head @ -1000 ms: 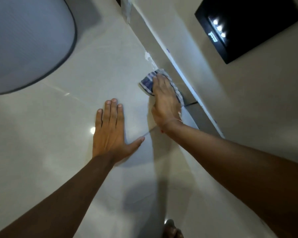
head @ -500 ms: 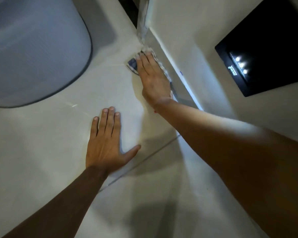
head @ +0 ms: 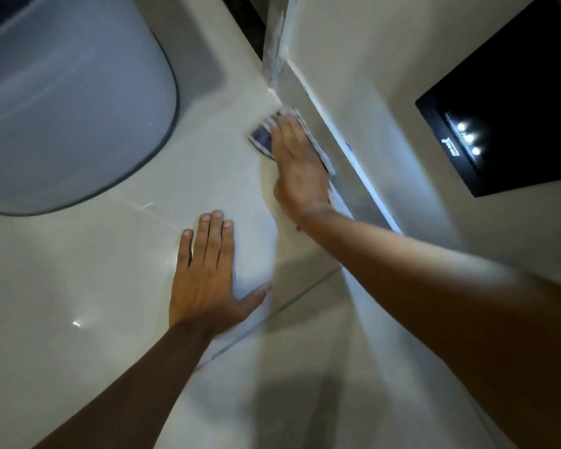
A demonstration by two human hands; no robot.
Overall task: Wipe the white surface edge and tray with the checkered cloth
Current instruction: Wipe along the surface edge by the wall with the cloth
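Observation:
The blue-and-white checkered cloth (head: 262,137) lies flat on the glossy white surface (head: 88,280), close to where that surface meets the wall's base strip (head: 347,147). My right hand (head: 300,166) presses down on the cloth with flat fingers, and only the cloth's left and right edges show around it. My left hand (head: 208,273) rests palm down on the white surface nearer to me, fingers spread, holding nothing. No tray is recognisable in view.
A large grey rounded object (head: 62,102) fills the upper left. A black panel with small lights (head: 499,118) hangs on the wall at the right. A vertical corner trim (head: 277,50) stands just beyond the cloth. A seam (head: 272,319) crosses the surface.
My right hand slid the cloth away from me along the wall edge toward the corner. The left hand stayed planted on the surface.

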